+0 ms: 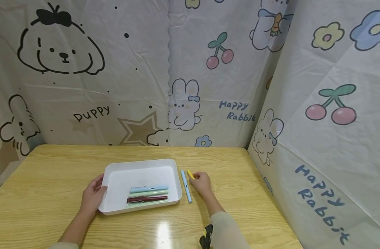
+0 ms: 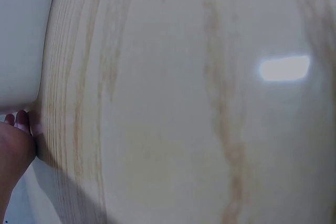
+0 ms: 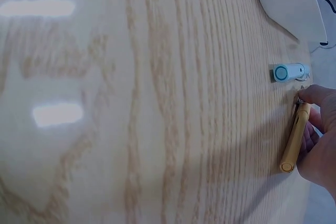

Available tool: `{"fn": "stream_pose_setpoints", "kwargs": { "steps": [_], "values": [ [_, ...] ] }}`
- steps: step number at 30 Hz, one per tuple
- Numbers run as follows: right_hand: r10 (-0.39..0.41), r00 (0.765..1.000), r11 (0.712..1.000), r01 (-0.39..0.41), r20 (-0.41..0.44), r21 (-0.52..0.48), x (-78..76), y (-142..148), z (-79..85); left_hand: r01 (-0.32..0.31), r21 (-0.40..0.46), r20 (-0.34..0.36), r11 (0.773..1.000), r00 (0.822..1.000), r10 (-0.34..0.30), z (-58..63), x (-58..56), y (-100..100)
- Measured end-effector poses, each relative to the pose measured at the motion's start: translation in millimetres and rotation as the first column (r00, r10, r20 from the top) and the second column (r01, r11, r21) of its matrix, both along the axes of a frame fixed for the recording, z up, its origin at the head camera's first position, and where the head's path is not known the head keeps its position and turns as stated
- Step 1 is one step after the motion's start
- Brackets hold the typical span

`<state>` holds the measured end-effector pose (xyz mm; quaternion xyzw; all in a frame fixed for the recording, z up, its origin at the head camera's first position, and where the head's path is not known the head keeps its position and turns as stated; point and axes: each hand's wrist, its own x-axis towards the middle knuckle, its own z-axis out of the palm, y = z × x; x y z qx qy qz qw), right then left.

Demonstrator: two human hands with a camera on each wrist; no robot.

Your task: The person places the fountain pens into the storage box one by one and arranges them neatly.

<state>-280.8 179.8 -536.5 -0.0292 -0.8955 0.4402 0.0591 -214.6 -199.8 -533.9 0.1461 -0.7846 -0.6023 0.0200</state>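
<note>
My left hand (image 1: 92,197) holds the left end of a white tray (image 1: 140,167), thumb at the rim and fingers along the outside. Several pens lie together in the tray's front part: a light blue pen (image 1: 148,188), a dark red pen (image 1: 147,199) and pale green ones (image 1: 152,193). To the right of the tray, my right hand (image 1: 202,184) pinches a yellow pen (image 3: 296,140) at the table surface. Between that hand and the tray lies another light blue pen (image 1: 186,186). The left wrist view catches only part of the left hand (image 2: 17,148) beside the tray's corner.
The wooden table (image 1: 65,162) runs back to a printed cloth (image 1: 140,86) behind it. A second cloth side (image 1: 302,145) slopes along the table's right edge. A dark strap device (image 1: 206,236) sits at the right wrist.
</note>
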Motion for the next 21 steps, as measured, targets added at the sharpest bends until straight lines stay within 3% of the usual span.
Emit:
{"fn": "stream_pose_setpoints", "kwargs": {
  "steps": [5, 12, 21],
  "values": [
    [-0.001, 1.0, 1.0, 0.001, -0.029, 0.006, 0.2, -1.0, -1.7, -0.003, 0.0, -0.001, 1.0, 1.0, 0.003, -0.7, -0.5, -0.7],
    [-0.043, 0.999, 0.999, 0.042, 0.029, 0.024, 1.8, -4.9, 0.3, 0.003, -0.002, 0.001, 1.0, 1.0, -0.003, -1.7, 0.3, -1.2],
    [-0.105, 0.994, 0.994, 0.105, 0.003, 0.034, 1.6, -5.1, 8.2, 0.0, 0.004, -0.006, 1.0, 1.0, 0.0, 0.7, 1.4, 0.0]
  ]
}}
